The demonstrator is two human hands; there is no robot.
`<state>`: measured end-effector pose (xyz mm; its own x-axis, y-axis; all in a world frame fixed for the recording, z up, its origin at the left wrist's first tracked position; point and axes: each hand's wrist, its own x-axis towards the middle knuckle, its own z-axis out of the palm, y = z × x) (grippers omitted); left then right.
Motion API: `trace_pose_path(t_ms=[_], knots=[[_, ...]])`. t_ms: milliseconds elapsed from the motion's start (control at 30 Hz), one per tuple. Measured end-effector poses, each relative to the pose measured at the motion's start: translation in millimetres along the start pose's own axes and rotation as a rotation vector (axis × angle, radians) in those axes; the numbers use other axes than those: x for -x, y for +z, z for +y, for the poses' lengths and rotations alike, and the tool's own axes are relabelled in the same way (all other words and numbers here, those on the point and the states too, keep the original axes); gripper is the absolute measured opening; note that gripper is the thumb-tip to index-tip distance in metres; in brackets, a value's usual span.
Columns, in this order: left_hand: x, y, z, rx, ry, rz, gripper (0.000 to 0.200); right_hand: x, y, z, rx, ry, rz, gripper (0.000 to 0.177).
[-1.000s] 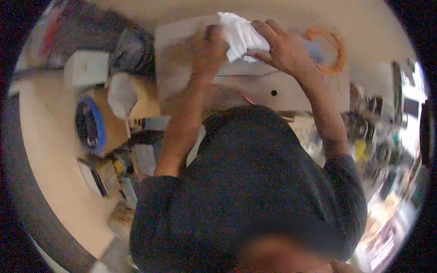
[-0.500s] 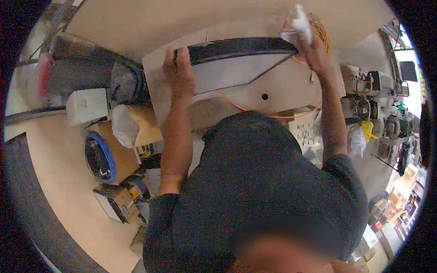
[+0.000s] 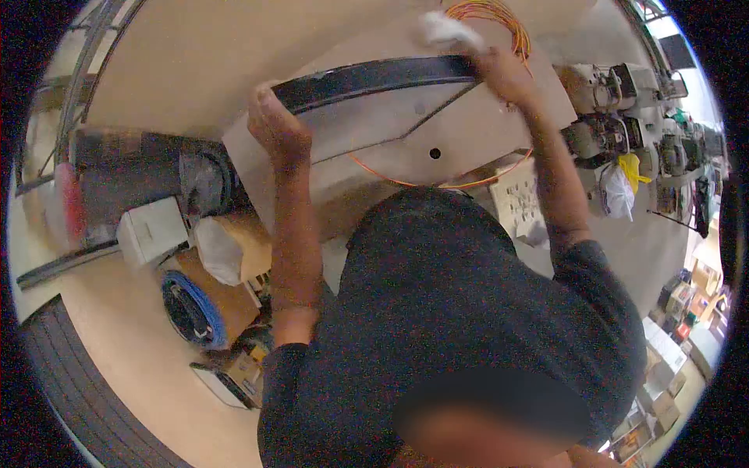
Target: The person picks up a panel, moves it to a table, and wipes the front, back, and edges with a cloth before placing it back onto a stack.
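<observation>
A flat panel with a thick black edge (image 3: pixel 374 81) and a thin dark border stands over the light worktop (image 3: pixel 488 117). At its left end my left hand (image 3: pixel 279 131) is closed round the corner. My right hand (image 3: pixel 505 76), by the panel's right end, is closed on a crumpled white cloth (image 3: pixel 451 31), which is smeared by motion. A coil of orange cable (image 3: pixel 499 17) lies just beyond the right hand, and a strand of it loops along the worktop's near side.
A white box (image 3: pixel 153 228), a coiled blue cable (image 3: pixel 195 308) and a white bag (image 3: pixel 217 248) sit to the left. Rightward are several machines (image 3: pixel 605 134) and a white-and-yellow plastic bag (image 3: pixel 620 191). A round hole (image 3: pixel 435 154) pierces the worktop.
The white cloth and my right hand have moved left along the panel's far side. My left hand and the panel also appear further left, as the whole view has shifted.
</observation>
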<state>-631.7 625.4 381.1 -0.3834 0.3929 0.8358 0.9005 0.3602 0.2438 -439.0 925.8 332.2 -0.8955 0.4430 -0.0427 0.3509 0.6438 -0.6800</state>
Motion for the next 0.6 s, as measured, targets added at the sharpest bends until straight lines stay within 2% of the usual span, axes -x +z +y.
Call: trace_pose_path(t_ms=[33,100,167,200,233,300,367,433,500,600], knots=[[-0.1,-2.7,0.3,-0.007,-0.005,-0.002,0.019,-12.3,-1.1,77.5,0.064,0.098,0.007,0.046],[-3.3,1.1,4.2,-0.181,-0.134,-0.133,0.014,-3.8,-4.2,103.6,0.008,0.266,-0.009,0.051],[-9.8,7.7,13.0,-0.196,-0.088,-0.145,0.013,26.8,4.3,96.2,-0.858,0.326,0.227,0.048],[-10.9,7.8,19.1,-0.219,-0.042,-0.176,0.012,36.5,6.7,63.3,-1.018,0.349,0.32,0.046],[-13.2,8.1,30.8,-0.213,-0.033,-0.184,0.012,36.7,14.0,68.2,-1.024,0.357,0.329,0.046],[-17.8,10.8,60.5,0.311,-0.321,-0.115,0.015,35.0,28.7,81.4,-1.19,0.285,0.354,0.044],[-21.6,18.0,80.0,0.346,-0.295,-0.122,0.017,42.4,32.0,83.2,-1.105,0.389,0.421,0.044],[-23.2,23.0,84.5,0.371,-0.275,-0.125,0.019,51.3,31.0,61.7,-1.403,0.308,0.518,0.048],[-25.1,29.8,75.4,0.284,-0.205,-0.116,0.02,54.3,36.5,62.7,-1.425,0.282,0.52,0.047],[-17.5,35.6,66.9,0.252,-0.205,-0.059,0.025,75.4,41.7,46.8,-1.127,0.395,0.476,0.046]])
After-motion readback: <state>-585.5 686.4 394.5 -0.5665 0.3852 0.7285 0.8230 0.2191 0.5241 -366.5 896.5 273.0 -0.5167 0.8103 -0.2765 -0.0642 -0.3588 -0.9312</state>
